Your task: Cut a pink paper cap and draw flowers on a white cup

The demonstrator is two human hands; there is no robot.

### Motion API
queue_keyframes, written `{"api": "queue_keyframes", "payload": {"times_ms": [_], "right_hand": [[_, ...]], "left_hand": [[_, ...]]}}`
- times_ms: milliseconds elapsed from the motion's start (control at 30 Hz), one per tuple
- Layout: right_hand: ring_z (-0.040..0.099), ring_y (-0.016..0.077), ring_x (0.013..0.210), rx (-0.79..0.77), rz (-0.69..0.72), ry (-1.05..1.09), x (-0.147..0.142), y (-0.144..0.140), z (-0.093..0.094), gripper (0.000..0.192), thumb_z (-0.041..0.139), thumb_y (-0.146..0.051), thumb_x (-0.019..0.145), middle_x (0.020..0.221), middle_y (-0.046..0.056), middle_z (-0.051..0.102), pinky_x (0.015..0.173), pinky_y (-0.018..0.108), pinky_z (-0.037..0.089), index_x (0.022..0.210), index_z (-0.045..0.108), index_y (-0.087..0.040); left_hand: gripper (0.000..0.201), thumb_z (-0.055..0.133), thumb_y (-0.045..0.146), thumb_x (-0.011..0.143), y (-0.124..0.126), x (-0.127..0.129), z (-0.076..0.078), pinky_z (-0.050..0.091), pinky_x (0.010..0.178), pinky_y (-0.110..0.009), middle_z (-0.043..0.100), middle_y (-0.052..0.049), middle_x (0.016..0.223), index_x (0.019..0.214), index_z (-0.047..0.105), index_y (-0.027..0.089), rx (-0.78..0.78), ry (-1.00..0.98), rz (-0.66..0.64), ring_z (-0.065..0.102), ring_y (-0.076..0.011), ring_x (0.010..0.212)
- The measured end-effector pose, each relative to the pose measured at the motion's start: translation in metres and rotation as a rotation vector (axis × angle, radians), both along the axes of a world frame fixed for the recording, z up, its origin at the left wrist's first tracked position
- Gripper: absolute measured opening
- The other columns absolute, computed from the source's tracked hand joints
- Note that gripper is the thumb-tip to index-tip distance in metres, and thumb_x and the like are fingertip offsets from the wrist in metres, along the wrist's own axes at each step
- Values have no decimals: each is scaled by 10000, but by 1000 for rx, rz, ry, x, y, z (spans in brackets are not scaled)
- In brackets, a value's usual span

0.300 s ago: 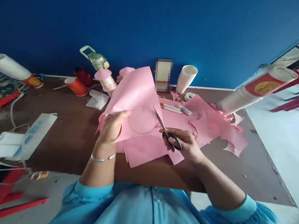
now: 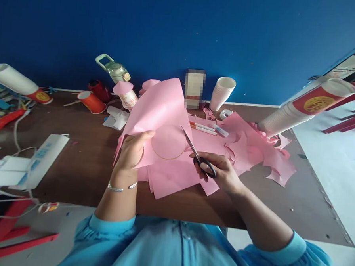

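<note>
My left hand [image 2: 131,151] grips the left edge of a pink paper sheet [image 2: 163,102], thumb on top, fingers hidden beneath. A circle outline [image 2: 168,142] is drawn on the sheet, whose far part curls upward. In my right hand [image 2: 220,171] are black-handled scissors [image 2: 204,166], fingers through the loops. Their blades look closed or nearly so and point up and left, with the tip by the circle's right edge. More pink sheets [image 2: 172,180] lie flat below the held one.
Pink scraps [image 2: 278,164], markers [image 2: 203,128] and a tape roll [image 2: 225,114] lie to the right. Paper cup stacks [image 2: 222,93] stand behind. Cone-topped cups [image 2: 126,94], an orange cup [image 2: 91,102] and a green bottle [image 2: 115,71] are back left. A power strip [image 2: 46,160] with cables lies left.
Hardly anything differs. The view has shifted slightly, and both hands keep their hold on the paper and the scissors.
</note>
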State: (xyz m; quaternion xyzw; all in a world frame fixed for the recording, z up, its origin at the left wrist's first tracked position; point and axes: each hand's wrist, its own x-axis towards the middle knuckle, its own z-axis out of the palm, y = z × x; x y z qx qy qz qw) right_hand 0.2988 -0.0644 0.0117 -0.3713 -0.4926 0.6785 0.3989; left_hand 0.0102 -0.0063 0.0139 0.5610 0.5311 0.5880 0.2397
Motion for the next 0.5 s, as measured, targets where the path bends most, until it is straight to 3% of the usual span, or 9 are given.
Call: {"api": "queue_keyframes", "payload": {"times_ms": [167, 333, 500], "right_hand": [[575, 102, 570, 5, 13, 17, 2, 0, -1, 479, 812, -554, 917, 746, 17, 639, 479, 218, 457, 1180, 798, -154], [588, 104, 579, -5, 25, 35, 5, 0, -2, 457, 820, -514, 922, 755, 20, 642, 485, 220, 471, 1202, 795, -154], [598, 105, 583, -31, 32, 12, 6, 0, -1, 476, 838, -533, 903, 742, 22, 651, 482, 210, 471, 1197, 803, -160]], "left_hand": [[148, 838, 371, 691, -1, 9, 6, 679, 923, -369, 813, 7, 821, 681, 789, 231, -177, -310, 18, 795, -245, 900], [113, 857, 305, 674, -5, 15, 15, 666, 965, -373, 811, 8, 861, 716, 793, 222, -186, -427, -15, 784, -252, 971], [108, 849, 245, 692, -11, 21, 22, 580, 1156, -481, 801, -9, 886, 767, 785, 202, -204, -538, -55, 739, -330, 1217]]}}
